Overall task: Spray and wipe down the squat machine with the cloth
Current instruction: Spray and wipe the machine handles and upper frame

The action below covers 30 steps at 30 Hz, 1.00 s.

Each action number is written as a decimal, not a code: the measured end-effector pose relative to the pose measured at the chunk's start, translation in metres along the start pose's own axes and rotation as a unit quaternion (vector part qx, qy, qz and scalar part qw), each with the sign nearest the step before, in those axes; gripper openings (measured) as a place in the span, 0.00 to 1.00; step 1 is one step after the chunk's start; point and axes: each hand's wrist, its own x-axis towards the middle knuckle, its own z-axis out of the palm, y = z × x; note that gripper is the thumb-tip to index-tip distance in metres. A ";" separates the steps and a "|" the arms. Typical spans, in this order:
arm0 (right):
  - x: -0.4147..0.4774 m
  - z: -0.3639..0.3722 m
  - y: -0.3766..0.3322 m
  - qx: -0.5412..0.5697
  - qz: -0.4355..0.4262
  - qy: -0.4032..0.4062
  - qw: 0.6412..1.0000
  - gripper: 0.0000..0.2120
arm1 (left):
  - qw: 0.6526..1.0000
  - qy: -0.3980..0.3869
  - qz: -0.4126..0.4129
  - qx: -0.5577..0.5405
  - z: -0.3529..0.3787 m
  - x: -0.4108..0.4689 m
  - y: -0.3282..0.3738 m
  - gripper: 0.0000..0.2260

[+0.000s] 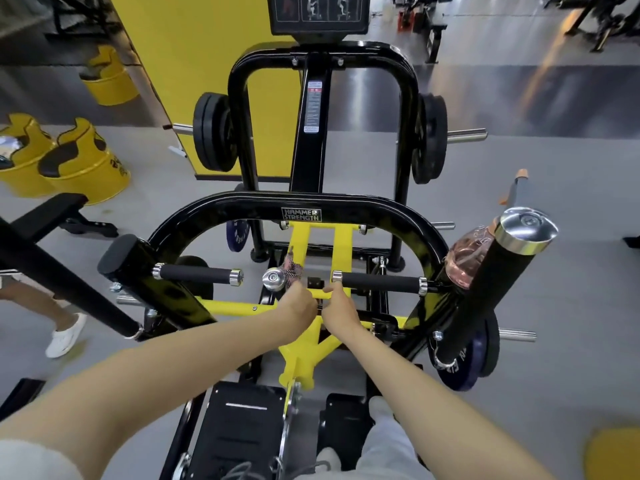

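The black and yellow squat machine (301, 214) stands in front of me, with two black foam handles (379, 282) facing each other. My left hand (298, 303) grips a speckled pink and black cloth (293, 270) just right of a chrome end cap, low between the handles. Close beside it, my right hand (341, 308) curls over the yellow crossbar (320, 296) below the right handle's inner end; its fingers are hidden. A pink clear spray bottle (465, 258) leans on the frame at the right, partly behind a chrome-capped black post (526, 226).
Weight plates (213, 131) hang on both sides of the rear upright. Yellow barrel seats (83, 161) and a black bench (45, 213) stand at the left. Another person's leg and white shoe (65, 336) are at the left edge. My feet stand on the black footplates (242, 424).
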 end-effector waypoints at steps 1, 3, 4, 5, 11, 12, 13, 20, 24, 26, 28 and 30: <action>-0.001 0.000 -0.005 0.002 -0.006 -0.009 1.000 0.16 | 1.000 0.003 -0.005 0.004 -0.002 -0.003 -0.003 0.09; -0.002 -0.003 -0.015 -0.004 -0.020 -0.021 1.000 0.16 | 1.000 0.004 -0.013 -0.016 -0.004 -0.004 -0.013 0.13; -0.004 -0.005 -0.020 -0.010 -0.028 -0.021 0.999 0.16 | 0.999 0.012 -0.016 -0.030 -0.003 -0.005 -0.017 0.14; -0.006 -0.010 -0.026 -0.018 -0.040 -0.016 0.999 0.15 | 0.999 0.020 -0.020 -0.040 -0.006 -0.009 -0.023 0.13; 0.000 -0.028 -0.044 -0.049 -0.074 0.006 0.996 0.13 | 0.992 0.097 -0.015 -0.081 -0.017 -0.044 -0.052 0.07; -0.001 -0.028 -0.048 -0.051 -0.082 0.008 0.995 0.14 | 0.988 0.107 -0.023 -0.109 -0.017 -0.051 -0.060 0.05; -0.003 -0.029 -0.053 -0.056 -0.091 0.005 0.994 0.15 | 0.982 0.117 -0.036 -0.147 -0.016 -0.057 -0.067 0.06; -0.012 -0.021 -0.076 -0.113 -0.154 -0.036 0.981 0.19 | 0.666 0.186 -0.200 -0.694 0.044 -0.089 -0.094 0.11; -0.011 -0.023 -0.091 -0.157 -0.187 -0.062 0.968 0.24 | 0.496 0.224 -0.283 -0.790 0.092 -0.071 -0.075 0.16; -0.011 -0.026 -0.096 -0.198 -0.207 -0.098 0.953 0.28 | 0.389 0.224 -0.340 -0.827 0.100 -0.059 -0.060 0.19; -0.011 -0.027 -0.102 -0.236 -0.227 -0.127 0.936 0.31 | 0.318 0.222 -0.363 -0.848 0.101 -0.046 -0.042 0.17; -0.012 -0.026 -0.107 -0.275 -0.247 -0.144 0.918 0.30 | 0.256 0.202 -0.350 -0.878 0.093 -0.033 -0.023 0.13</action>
